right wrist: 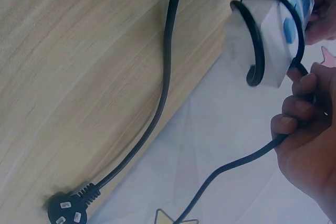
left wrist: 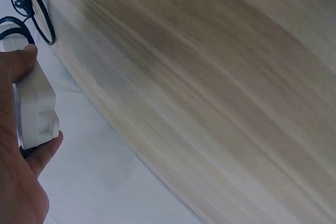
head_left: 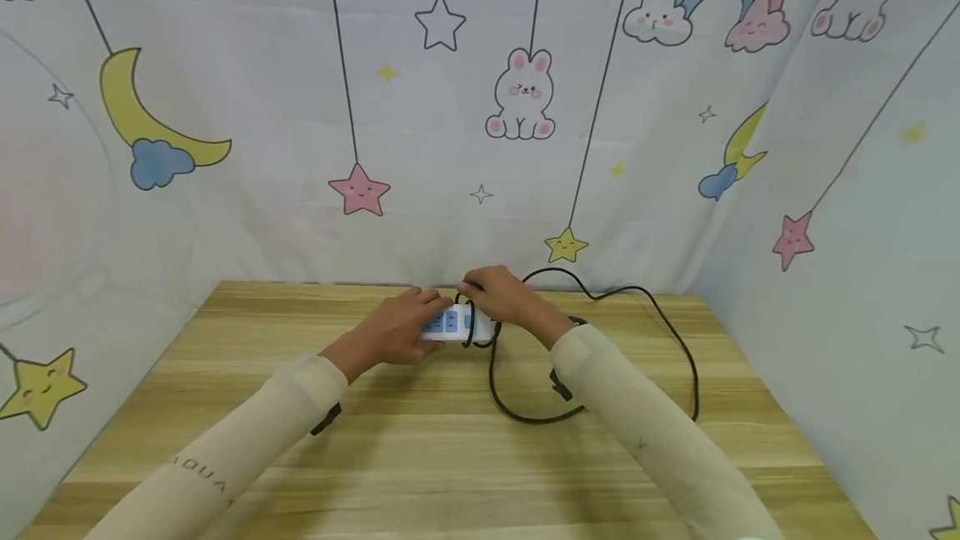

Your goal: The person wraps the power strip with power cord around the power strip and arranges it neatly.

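Note:
A white power strip [head_left: 457,322] with blue sockets is held above the back of the table. The left hand [head_left: 401,326] grips its left end; in the left wrist view the thumb and fingers of this hand [left wrist: 21,129] lie on opposite sides of the strip [left wrist: 38,103]. Black cord [right wrist: 255,35] loops around the strip's other end in the right wrist view. The right hand [right wrist: 310,135] has its fingers curled round the cord beside the strip; in the head view this hand [head_left: 502,294] is at the strip's right end.
The rest of the black cord [head_left: 693,357] runs in a wide curve over the right side of the wooden table [head_left: 420,457]. Its three-pin plug [right wrist: 67,209] shows in the right wrist view. A patterned cloth [head_left: 285,107] hangs behind and at both sides of the table.

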Motion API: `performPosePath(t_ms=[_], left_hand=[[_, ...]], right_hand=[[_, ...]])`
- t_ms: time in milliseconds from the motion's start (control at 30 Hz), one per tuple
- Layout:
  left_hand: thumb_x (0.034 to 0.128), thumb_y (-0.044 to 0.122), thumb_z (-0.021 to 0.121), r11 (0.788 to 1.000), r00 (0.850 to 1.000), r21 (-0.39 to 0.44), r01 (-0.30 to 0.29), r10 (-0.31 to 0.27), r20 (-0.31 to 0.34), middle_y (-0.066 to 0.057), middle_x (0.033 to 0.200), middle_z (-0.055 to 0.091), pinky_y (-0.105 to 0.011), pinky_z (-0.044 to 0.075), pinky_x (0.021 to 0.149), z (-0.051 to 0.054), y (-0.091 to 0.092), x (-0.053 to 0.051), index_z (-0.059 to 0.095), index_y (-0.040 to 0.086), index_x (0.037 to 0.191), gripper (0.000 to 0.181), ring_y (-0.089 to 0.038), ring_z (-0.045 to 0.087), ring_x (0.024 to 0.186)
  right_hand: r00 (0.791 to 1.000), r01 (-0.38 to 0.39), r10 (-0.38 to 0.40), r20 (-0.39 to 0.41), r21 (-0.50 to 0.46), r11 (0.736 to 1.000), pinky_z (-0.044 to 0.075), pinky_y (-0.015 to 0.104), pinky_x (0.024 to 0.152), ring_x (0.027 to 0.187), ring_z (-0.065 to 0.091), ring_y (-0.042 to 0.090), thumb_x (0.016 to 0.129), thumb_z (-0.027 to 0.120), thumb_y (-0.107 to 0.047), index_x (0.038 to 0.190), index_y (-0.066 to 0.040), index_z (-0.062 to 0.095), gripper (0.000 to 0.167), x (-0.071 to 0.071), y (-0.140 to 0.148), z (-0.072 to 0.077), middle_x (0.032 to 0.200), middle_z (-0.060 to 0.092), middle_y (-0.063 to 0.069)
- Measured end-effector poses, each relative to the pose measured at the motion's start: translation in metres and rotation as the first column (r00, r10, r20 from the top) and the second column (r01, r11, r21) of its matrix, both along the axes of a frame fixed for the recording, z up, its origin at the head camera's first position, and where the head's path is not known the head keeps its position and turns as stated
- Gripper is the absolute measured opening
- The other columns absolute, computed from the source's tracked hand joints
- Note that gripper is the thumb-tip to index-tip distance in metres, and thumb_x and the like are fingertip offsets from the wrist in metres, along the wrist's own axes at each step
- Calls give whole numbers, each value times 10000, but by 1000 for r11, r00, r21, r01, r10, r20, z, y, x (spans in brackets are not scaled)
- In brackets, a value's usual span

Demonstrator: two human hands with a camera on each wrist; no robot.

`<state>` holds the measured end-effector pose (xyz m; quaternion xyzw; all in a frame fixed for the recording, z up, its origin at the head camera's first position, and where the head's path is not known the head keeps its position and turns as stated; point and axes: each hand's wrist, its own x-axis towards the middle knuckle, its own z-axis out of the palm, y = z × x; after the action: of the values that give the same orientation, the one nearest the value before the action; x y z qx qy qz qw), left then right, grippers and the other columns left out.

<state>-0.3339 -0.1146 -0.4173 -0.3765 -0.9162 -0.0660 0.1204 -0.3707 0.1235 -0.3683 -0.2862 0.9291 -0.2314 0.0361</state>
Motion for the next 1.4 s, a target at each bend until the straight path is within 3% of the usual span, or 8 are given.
performPosePath(t_ms=[167, 367, 567, 700, 800, 1000, 1267, 1400], left_hand=[[983, 344, 868, 999, 999, 11, -38, 38, -16, -144, 1417, 702, -476, 633, 905, 0, -3, -2, 609, 41, 1557, 699, -318, 690, 1127], [989, 342, 865, 998, 997, 38, -50, 52, -50, -151, 1376, 705, -474, 641, 922, -2, -4, -7, 609, 37, 1563, 699, -312, 687, 1112], [964, 308, 895, 994, 993, 86, -63, 71, -94, -162, 1316, 702, -480, 633, 902, 0, -3, -9, 617, 15, 1526, 692, -312, 666, 1048], [952, 295, 908, 992, 989, 97, -83, 94, -116, -162, 1301, 701, -478, 635, 911, 3, -2, -11, 620, 17, 1513, 689, -310, 663, 1038], [952, 292, 912, 988, 986, 116, -105, 119, -115, -165, 1306, 700, -480, 640, 919, 4, -1, -13, 619, 24, 1512, 686, -315, 667, 1051], [966, 300, 899, 986, 986, 122, -117, 130, -102, -159, 1309, 691, -469, 640, 910, 5, 3, -14, 608, 41, 1529, 684, -312, 660, 1064], [950, 294, 914, 982, 986, 144, -123, 138, -96, -166, 1299, 691, -471, 643, 880, 8, 6, -13, 608, 42, 1526, 700, -321, 658, 1057], [948, 287, 915, 979, 984, 150, -141, 155, -84, -170, 1313, 687, -481, 644, 905, 9, 6, -12, 604, 40, 1529, 704, -331, 659, 1086]], right_hand=[[1000, -25, 25, -11, 17, 1000, 602, 388, 890, 993, 740, 218, 1216, 489, -217, 1405, -5, 742, 381, 9, -8, 2, 1276, 811, 156], [1000, -28, 28, -3, 42, 999, 577, 364, 867, 967, 718, 196, 1219, 459, -190, 1516, 7, 672, 414, 17, -11, 5, 1344, 790, 170], [1000, -21, 22, -17, 58, 998, 529, 331, 780, 863, 663, 176, 1217, 439, -179, 1632, 17, 549, 473, 23, -8, 5, 1303, 786, 177], [1000, -3, 4, -20, 19, 1000, 480, 313, 706, 756, 603, 159, 1205, 414, -137, 1704, 7, 423, 520, 27, -5, 2, 1131, 789, 179], [999, 27, -25, 22, -70, 997, 489, 315, 668, 712, 623, 166, 1211, 397, -132, 1630, -11, 411, 436, 30, -2, -2, 1004, 757, 163], [995, 78, -63, 82, -200, 977, 591, 326, 699, 775, 736, 187, 1226, 463, -200, 1317, -38, 485, 188, 35, 5, -9, 997, 754, 138], [997, 76, -72, 39, -94, 993, 490, 289, 620, 704, 678, 197, 1227, 478, -359, 1139, -43, 716, 405, 37, 15, -19, 857, 755, 41], [995, -23, 30, 95, -82, 996, 598, 319, 749, 893, 784, 271, 1228, 460, -234, 1247, -26, 721, 334, 36, 21, -25, 1051, 813, 130]])
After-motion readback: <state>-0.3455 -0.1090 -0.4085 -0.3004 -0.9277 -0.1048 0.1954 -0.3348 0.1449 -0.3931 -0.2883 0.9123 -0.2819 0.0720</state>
